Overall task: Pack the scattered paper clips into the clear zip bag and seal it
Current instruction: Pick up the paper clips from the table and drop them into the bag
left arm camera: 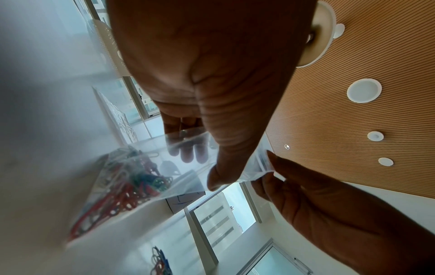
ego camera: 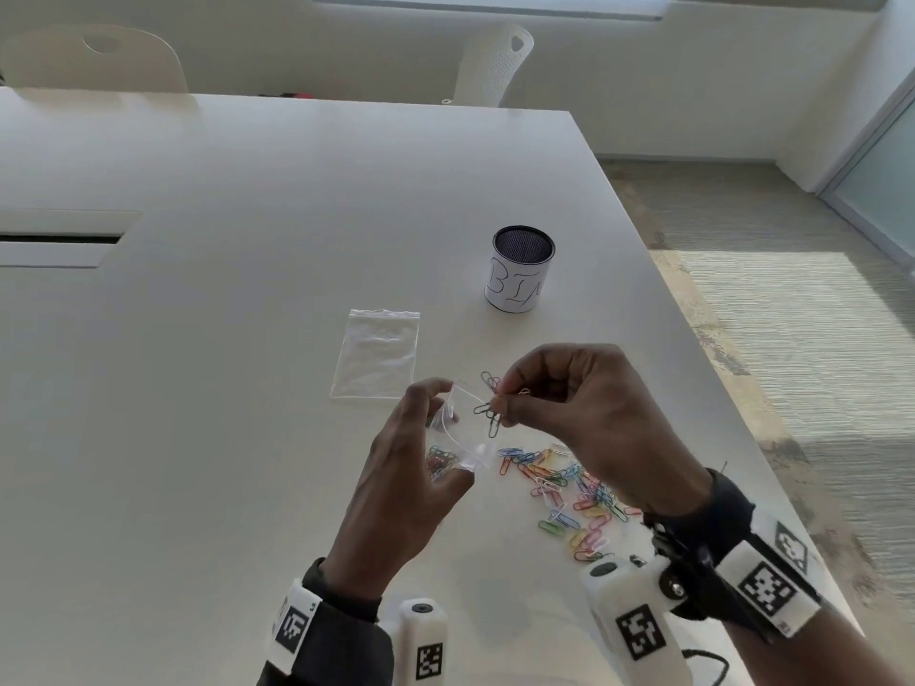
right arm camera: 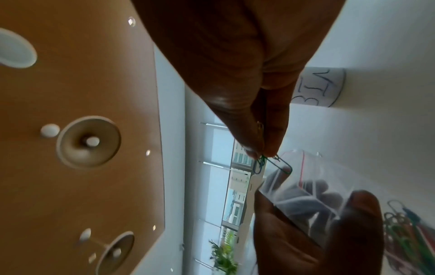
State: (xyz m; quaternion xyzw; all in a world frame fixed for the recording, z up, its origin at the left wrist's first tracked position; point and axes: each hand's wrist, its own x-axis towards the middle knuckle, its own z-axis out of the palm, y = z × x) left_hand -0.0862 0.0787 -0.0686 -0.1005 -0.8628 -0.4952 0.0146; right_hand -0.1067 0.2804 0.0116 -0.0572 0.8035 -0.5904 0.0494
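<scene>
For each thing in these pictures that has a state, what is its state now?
Held zip bag: open, partly filled with clips.
Second zip bag: flat on table, looks empty.
Loose paper clips: scattered on table.
Pinched clips: at the bag's mouth.
Left hand: holds bag.
Right hand: pinches clips.
Bin cup: upright.

Both wrists: white strap bands with black square fiducial tags over black cuffs. White camera pod under right wrist, tagged, black lens cap, black bracket and screw, thin black cable. Similar tagged pod beside left wrist; dark sleeve.
</scene>
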